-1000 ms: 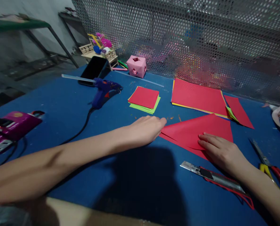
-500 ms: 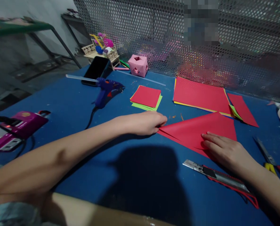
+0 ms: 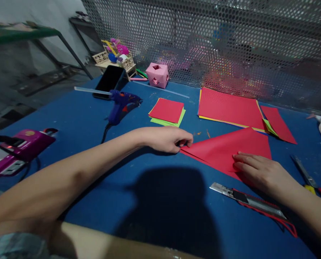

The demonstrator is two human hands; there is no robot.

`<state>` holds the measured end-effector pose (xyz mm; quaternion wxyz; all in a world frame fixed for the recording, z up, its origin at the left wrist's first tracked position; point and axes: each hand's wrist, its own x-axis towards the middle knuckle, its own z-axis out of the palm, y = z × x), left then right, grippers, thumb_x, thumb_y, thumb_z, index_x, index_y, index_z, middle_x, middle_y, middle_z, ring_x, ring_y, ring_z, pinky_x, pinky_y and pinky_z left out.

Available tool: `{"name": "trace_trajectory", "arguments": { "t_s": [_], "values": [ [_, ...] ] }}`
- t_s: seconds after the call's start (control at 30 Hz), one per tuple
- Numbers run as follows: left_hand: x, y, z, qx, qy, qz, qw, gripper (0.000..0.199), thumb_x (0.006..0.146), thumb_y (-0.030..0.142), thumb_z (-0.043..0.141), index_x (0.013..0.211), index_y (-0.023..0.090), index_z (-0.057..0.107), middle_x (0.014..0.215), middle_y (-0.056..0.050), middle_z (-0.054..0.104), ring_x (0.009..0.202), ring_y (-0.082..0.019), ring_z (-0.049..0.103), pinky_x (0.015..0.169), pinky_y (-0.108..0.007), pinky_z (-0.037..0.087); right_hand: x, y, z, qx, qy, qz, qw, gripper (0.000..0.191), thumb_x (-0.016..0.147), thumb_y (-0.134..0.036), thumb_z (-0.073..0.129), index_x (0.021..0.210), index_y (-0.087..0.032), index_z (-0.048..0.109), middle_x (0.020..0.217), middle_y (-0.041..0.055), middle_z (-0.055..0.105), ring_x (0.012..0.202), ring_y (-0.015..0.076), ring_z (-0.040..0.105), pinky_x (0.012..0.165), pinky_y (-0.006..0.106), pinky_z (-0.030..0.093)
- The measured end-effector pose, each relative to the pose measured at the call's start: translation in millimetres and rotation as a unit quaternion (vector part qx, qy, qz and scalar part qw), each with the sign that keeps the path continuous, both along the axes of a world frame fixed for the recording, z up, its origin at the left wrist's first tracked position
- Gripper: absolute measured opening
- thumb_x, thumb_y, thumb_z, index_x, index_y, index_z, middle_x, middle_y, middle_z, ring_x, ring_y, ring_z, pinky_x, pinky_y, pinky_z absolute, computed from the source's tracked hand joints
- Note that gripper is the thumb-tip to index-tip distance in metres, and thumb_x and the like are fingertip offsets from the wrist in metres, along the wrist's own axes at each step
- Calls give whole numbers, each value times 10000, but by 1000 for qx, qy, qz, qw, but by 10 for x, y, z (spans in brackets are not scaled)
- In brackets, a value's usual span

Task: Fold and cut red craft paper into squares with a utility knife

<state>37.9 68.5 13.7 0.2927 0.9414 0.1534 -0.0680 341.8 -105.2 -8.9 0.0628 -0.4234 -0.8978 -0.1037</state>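
A sheet of red paper (image 3: 219, 147) lies on the blue table, folded over diagonally, with its pointed corner to the left. At that corner my left hand (image 3: 173, 139) has its fingers curled and pinches the paper's tip. My right hand (image 3: 260, 172) rests flat with fingers stretched out on the right part of the sheet, hiding some of its lower edge. Just below the right hand is a utility knife (image 3: 249, 201) with a red body and its blade out. Scissors (image 3: 307, 174) with red and yellow handles lie to the right.
Small red and green squares (image 3: 167, 110) are stacked beyond my left hand. Larger coloured sheets (image 3: 230, 108) lie near the perforated metal panel (image 3: 182, 39). A blue glue gun (image 3: 119, 106), a phone (image 3: 108, 81), a pink paper cube (image 3: 157, 75) and a purple power strip (image 3: 21, 149) are farther left.
My left hand's fingers have shifted slightly at the paper's left corner, the index finger extending a little. My right hand has moved slightly right, still on the paper.
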Motion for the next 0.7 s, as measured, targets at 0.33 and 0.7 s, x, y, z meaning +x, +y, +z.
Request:
{"name": "trace_trajectory", "arguments": {
  "t_s": [0.33,0.7],
  "values": [
    [5,-35,51,8,26,6,1000,300,715,26,491,957,174,588,841,12,551,715,-120,502,617,-198,350,-29,-27,60,-5,-40,-4,999,344,1003,-207,351,957,-172,691,1088,129,725,961,252,701,726,376,594],
    [11,-35,41,3,50,21,999,278,720,58,508,950,196,581,869,4,574,729,-130,515,604,-205,345,-102,-65,160,-63,-36,-27,997,295,1001,-221,404,951,-158,688,1047,121,710,869,222,686,713,352,554]
  ]
}}
